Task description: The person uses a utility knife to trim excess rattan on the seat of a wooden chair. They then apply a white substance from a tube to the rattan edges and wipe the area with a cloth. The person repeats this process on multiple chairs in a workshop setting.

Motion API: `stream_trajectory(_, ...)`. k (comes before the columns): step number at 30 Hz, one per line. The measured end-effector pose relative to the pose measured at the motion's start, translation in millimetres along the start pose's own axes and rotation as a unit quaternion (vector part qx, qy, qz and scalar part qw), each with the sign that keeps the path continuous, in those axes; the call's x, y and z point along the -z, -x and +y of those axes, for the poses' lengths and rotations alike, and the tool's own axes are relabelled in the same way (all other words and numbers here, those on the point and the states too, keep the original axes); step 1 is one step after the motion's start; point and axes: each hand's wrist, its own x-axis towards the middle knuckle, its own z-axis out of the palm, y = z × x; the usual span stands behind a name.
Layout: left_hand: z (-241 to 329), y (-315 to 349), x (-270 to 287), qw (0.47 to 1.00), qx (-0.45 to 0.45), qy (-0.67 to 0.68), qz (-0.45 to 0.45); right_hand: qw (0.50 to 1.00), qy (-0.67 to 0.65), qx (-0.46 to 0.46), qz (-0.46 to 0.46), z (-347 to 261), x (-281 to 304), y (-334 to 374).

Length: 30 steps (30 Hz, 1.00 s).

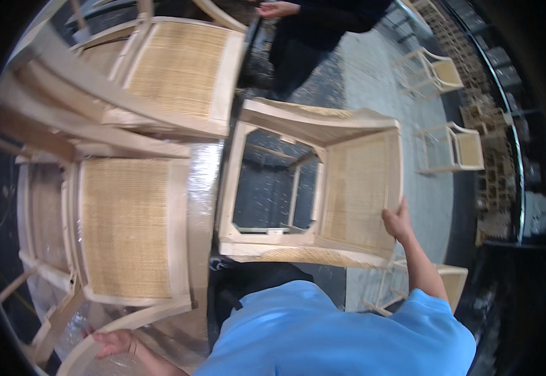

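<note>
The open-seated chair [355, 188] lies just left of the right hand [399, 222], clamped on its edge, while the left hand [114, 344] grips a caned chair's [126, 229] curved rail [151, 315].

"How many hands are there?"
"Three: the wearer's left hand [113, 343] and right hand [398, 220], plus one co-worker's hand [278, 9]."
"Any chairs with an open seat held up?"
"One open-seated chair [357, 188]."
"And wide woven panels over at the left?"
"Two: a near panel [126, 225] and a far panel [176, 69]."
"Small chairs off to the right?"
"I count three: a far chair [446, 73], a middle chair [469, 150], and a partly hidden near chair [453, 285]."
"Blue shirts?"
"One blue shirt [335, 332]."
"Stacked pieces [497, 169] along the right edge?"
"Many, too blurred to number."
</note>
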Motion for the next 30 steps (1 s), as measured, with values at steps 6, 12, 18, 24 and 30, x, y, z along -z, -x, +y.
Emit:
stream_trajectory(6, 13.8, 4.3, -13.4, 0.997, 0.063, 0.032, 0.045, 0.999, -0.010, -0.031, -0.020, -6.3, -5.7, -2.9)
stream_trajectory(12, 35.4, -4.2, -13.7, 0.993, 0.094, -0.055, 0.045, 1.000, -0.023, 0.008, -0.008, 1.0, -14.0, -19.2)
stream_trajectory(18, 112.1, 14.2, 13.3, 0.980, 0.006, -0.198, -0.006, 0.999, -0.035, 0.024, 0.013, 40.7, -3.5, -32.4)
stream_trajectory(24, 244.3, 207.2, -68.0, 0.877, 0.152, 0.115, -0.441, 0.991, -0.133, -0.024, -0.013, 159.4, 76.2, -63.1)
stream_trajectory(30, 301.1, 364.1, -210.8, 0.756, 0.176, 0.018, -0.631, 0.974, -0.216, -0.012, -0.066, 243.8, 89.9, -107.0)
